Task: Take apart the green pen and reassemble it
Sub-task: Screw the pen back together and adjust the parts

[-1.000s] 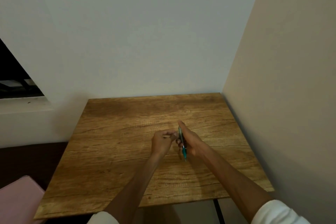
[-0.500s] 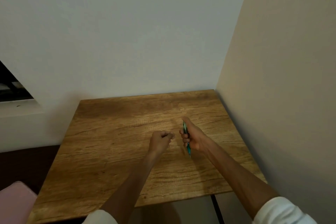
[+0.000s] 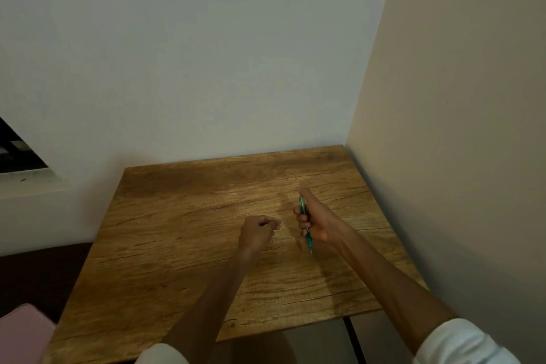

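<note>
The right hand (image 3: 317, 223) is gripping the green pen (image 3: 306, 220) upright above the table (image 3: 177, 245), while the left hand (image 3: 257, 232), curled just beside it, should probably be pulling gently.

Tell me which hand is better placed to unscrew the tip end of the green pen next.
Probably the left hand. The right hand already grips the green pen by its barrel, tip toward the person. The left, fingers curled, sits just beside that exposed tip.
</note>
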